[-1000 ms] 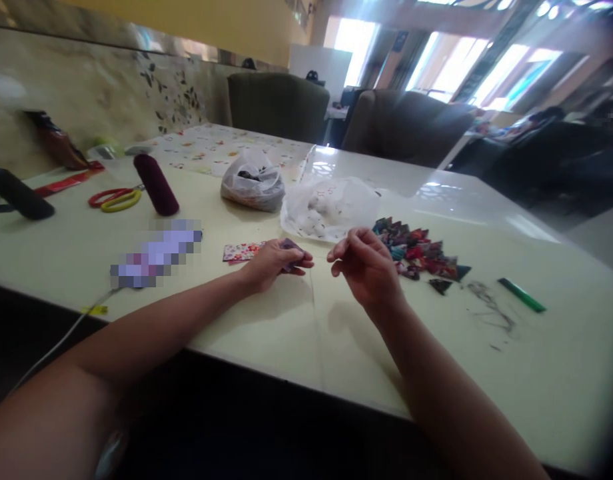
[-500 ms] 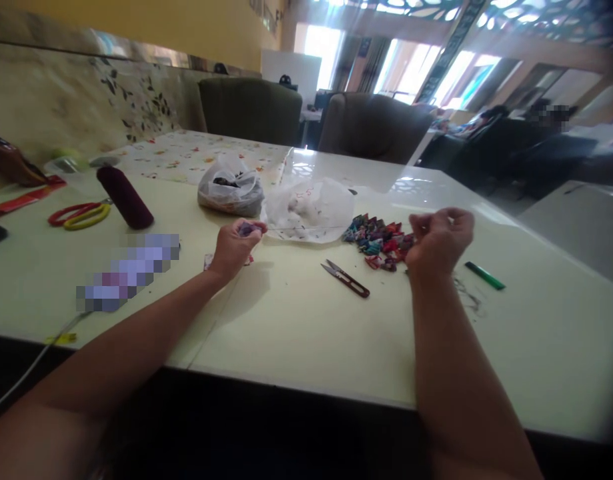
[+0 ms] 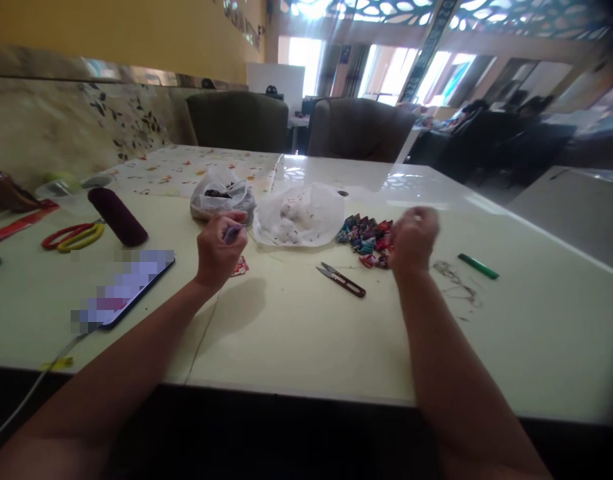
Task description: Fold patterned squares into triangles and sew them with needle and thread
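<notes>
My left hand (image 3: 219, 248) is closed, pinching a small purple piece of cloth (image 3: 232, 232) above the table. A thin thread (image 3: 269, 255) hangs slack from it and runs faintly towards my right side. My right hand (image 3: 416, 233) is raised with its fingers pressed together at the thread's other end; whether it also holds a needle is too small to see. Beside that hand lies a pile of small folded patterned cloth pieces (image 3: 366, 233). Thread snips (image 3: 341, 280) rest between my forearms. A red-and-white cloth scrap (image 3: 240, 267) lies by my left hand.
A white plastic bag with stuffing (image 3: 299, 220) and a bag with dark contents (image 3: 221, 197) stand behind. At left are a phone (image 3: 131, 287) on a cable, red-and-yellow scissors (image 3: 74, 237) and a dark red cylinder (image 3: 117, 217). Loose threads (image 3: 456, 283) and a green object (image 3: 478, 266) lie right.
The thread, taut between my hands before, is now slack. My left hand has turned, the cloth still in it, and my right hand has come slightly inward. The camera view has shifted a little.
</notes>
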`<act>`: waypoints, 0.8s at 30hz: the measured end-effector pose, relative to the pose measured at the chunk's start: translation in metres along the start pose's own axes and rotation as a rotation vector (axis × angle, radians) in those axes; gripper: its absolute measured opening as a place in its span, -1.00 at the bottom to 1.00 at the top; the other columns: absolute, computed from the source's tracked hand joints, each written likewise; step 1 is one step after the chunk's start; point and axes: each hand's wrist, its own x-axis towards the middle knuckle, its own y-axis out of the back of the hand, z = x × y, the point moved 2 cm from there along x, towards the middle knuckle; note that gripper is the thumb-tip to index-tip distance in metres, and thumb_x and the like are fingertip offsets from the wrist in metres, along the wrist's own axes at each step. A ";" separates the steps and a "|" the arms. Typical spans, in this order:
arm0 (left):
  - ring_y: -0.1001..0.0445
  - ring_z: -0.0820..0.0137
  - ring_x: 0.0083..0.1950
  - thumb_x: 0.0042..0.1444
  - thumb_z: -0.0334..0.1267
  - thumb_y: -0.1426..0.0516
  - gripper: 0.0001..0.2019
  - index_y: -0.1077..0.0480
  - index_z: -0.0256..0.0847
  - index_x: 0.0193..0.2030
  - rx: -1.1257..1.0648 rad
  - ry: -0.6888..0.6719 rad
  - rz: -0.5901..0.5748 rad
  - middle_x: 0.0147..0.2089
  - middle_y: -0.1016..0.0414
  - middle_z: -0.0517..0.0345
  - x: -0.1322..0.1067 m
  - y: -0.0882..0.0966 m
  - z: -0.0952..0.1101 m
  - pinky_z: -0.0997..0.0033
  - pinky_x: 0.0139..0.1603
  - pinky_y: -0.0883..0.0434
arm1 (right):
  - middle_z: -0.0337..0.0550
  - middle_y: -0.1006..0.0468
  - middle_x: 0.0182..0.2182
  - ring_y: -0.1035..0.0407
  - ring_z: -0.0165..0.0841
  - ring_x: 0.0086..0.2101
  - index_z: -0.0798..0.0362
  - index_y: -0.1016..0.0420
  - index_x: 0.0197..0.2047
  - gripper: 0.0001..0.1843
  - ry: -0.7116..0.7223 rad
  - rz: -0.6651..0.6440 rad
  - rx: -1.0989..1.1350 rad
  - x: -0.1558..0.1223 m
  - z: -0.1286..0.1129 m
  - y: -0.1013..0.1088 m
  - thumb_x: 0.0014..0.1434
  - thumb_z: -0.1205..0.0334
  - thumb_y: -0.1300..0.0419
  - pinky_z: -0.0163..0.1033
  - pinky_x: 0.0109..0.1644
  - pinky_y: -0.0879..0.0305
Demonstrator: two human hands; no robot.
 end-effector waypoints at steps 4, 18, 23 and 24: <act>-0.63 0.32 -0.06 0.14 -0.43 -0.21 -0.91 -0.40 -0.20 -0.35 -0.039 -0.155 -0.056 -0.07 -0.63 0.01 -0.011 -0.006 0.024 0.27 0.01 -0.56 | -0.47 -0.13 -0.66 0.01 -0.54 -0.69 0.02 -0.36 -0.26 -0.77 -0.224 -0.555 0.215 -0.073 -0.017 -0.050 0.17 0.07 -0.28 -0.37 -0.65 0.08; -0.62 0.32 -0.07 0.17 -0.37 -0.22 -0.91 -0.40 -0.18 -0.35 -0.085 -0.033 -0.129 -0.08 -0.64 0.05 -0.018 -0.011 0.025 0.27 0.01 -0.55 | -0.49 0.08 -0.65 0.22 -0.57 -0.65 -0.02 0.00 -0.51 -0.51 -0.526 -0.960 0.556 -0.114 -0.039 -0.056 0.04 0.13 -0.33 -0.39 -0.64 0.25; -0.61 0.32 -0.08 0.14 -0.34 -0.21 -0.90 -0.39 -0.18 -0.39 -0.063 0.123 -0.061 -0.09 -0.65 0.04 -0.008 -0.007 0.003 0.28 -0.01 -0.52 | -0.44 0.16 -0.66 0.24 -0.49 -0.64 -0.06 0.11 -0.50 -0.53 -0.270 -0.692 0.377 -0.065 -0.046 -0.033 0.15 0.00 -0.16 -0.31 -0.62 0.18; -0.61 0.32 -0.09 0.13 -0.34 -0.21 -0.91 -0.39 -0.18 -0.39 -0.052 0.143 -0.052 -0.10 -0.65 0.05 -0.007 -0.007 -0.001 0.29 -0.01 -0.52 | -0.43 0.17 -0.65 0.23 -0.47 -0.64 -0.07 0.10 -0.50 -0.54 -0.218 -0.650 0.328 -0.057 -0.046 -0.028 0.18 -0.04 -0.11 -0.28 -0.61 0.16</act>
